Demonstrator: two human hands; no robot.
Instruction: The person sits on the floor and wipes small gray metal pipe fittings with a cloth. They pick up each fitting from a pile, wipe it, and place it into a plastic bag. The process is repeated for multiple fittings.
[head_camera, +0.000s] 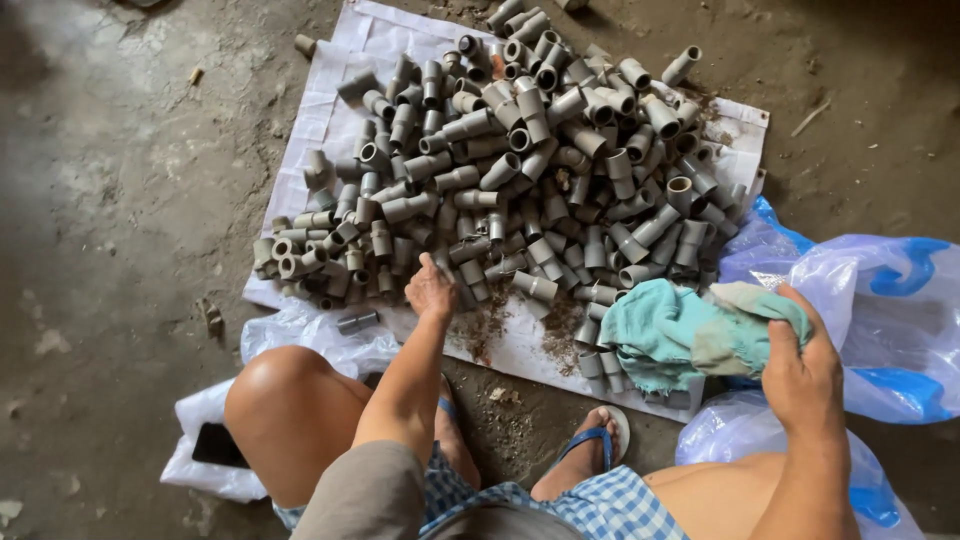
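Note:
A large pile of grey plastic pipe fittings (520, 160) lies on a white sheet (340, 60) spread on the ground. My left hand (431, 290) reaches into the near edge of the pile, fingers down among the fittings; whether it grips one is hidden. My right hand (800, 370) holds a crumpled teal cloth (670, 335) at its right end, and the cloth rests against the pile's near right side. I squat with my knees apart, blue sandals on my feet.
Clear and blue plastic bags (880, 300) lie at the right, a white bag (320, 335) under my left knee. One stray fitting (357, 322) lies near that knee. A dark phone (218, 446) rests at lower left. Bare concrete floor (120, 200) surrounds the sheet.

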